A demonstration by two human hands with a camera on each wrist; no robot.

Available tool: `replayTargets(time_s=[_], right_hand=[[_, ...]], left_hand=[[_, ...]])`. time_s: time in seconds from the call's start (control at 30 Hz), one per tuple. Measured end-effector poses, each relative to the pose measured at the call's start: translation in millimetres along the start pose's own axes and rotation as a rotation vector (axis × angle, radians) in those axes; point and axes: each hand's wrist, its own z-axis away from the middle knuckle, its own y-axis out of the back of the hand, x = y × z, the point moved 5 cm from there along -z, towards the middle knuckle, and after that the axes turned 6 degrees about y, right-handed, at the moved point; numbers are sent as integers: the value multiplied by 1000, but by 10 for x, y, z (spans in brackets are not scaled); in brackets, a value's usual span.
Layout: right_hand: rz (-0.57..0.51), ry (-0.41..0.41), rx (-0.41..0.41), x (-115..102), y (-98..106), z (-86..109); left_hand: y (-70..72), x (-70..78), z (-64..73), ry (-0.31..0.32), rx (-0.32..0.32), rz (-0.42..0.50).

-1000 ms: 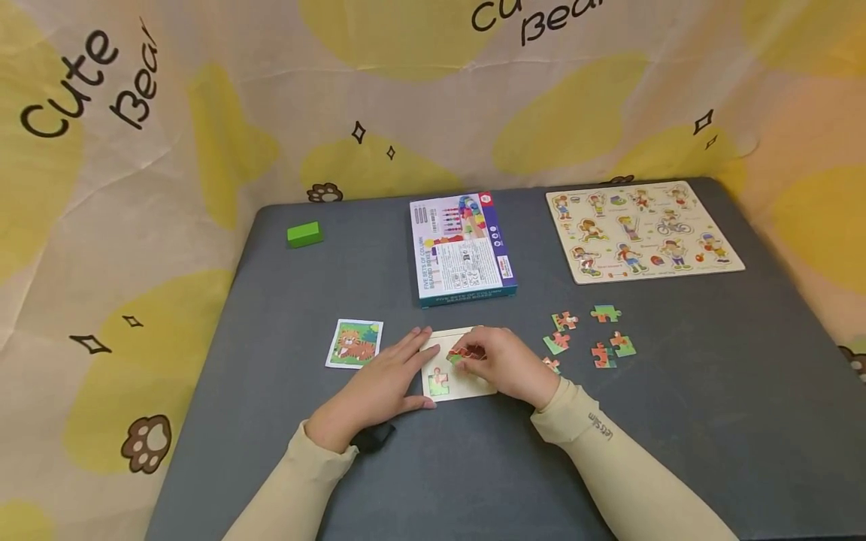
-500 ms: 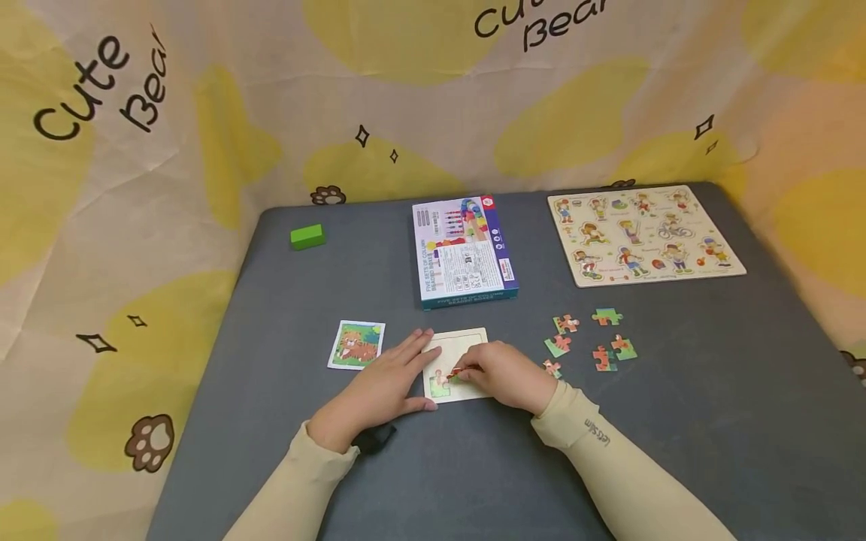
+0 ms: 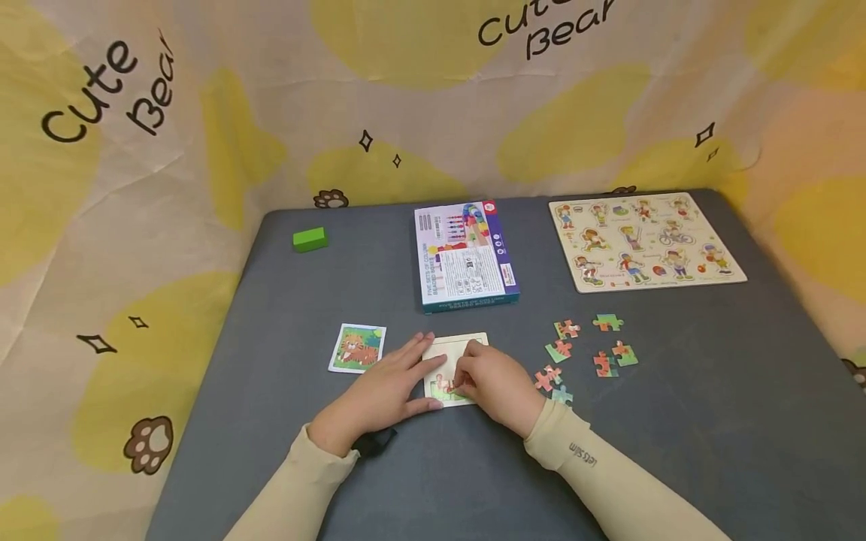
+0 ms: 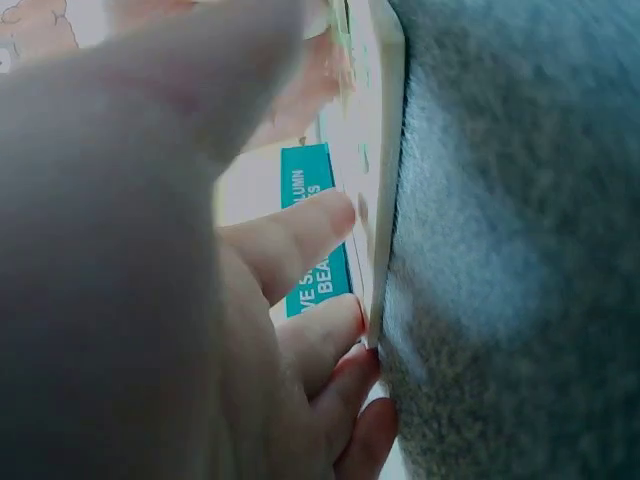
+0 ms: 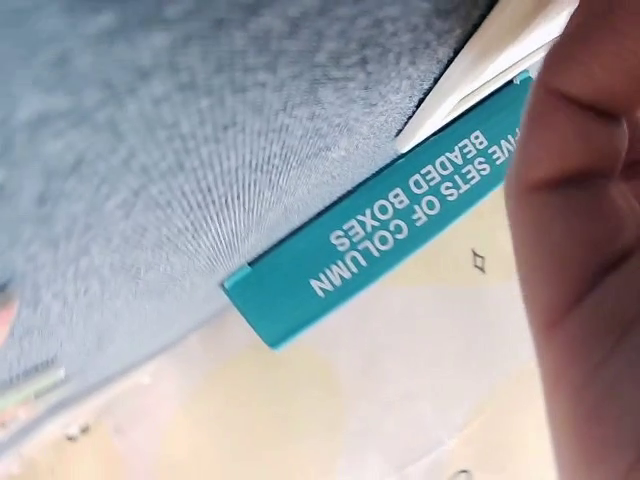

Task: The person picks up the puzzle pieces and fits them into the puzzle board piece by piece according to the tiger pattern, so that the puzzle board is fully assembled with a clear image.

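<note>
Cream-coloured and shallow, the jigsaw tray (image 3: 455, 347) lies flat on the table (image 3: 284, 300) between the person's hands, its near-left corner filled with laid pieces (image 3: 441, 386). The left hand (image 3: 382, 383) has its fingers spread and extended, tips against the tray's left side, probably to stop it sliding. The right hand (image 3: 501, 383) bends over the lower part, fingers curled down onto the laid pieces; whether it pinches one cannot be told, since the knuckles hide the tips. Loose jigsaw pieces (image 3: 608, 322) lie scattered to the right, seemingly for easy reach by that hand. Opposite, the tiger picture card (image 3: 357, 348) faces up just beside the left hand, perhaps as a pattern. Farther back, the beaded-boxes carton (image 3: 467, 255) sits well apart, apparently out of the way.
</note>
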Motion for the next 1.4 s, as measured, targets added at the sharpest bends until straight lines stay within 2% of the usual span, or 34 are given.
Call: replayTargets(time_s=[0.17, 0.27, 0.33, 0.43, 0.63, 0.8, 1.03, 1.23, 1.4], right_hand=[[267, 123, 62, -177, -40, 156], [435, 218, 68, -299, -107, 310], [514, 239, 54, -337, -164, 400], [584, 228, 15, -341, -238, 467], [585, 197, -5, -320, -288, 477], [575, 169, -30, -305, -344, 538], [540, 141, -23, -273, -373, 544], [571, 123, -89, -332, -422, 699], [582, 102, -86, -371, -400, 788]], left_hand=[[-20, 68, -13, 25, 88, -60], [-26, 106, -5, 30, 124, -81], [-25, 116, -2, 30, 130, -88], [-13, 111, -5, 33, 133, -93], [-31, 77, -10, 50, 104, -89], [-57, 93, -5, 36, 95, -67], [-16, 97, 5, 51, 81, -83], [-54, 111, 30, 66, 37, -94], [-104, 115, 21, 62, 36, -122]])
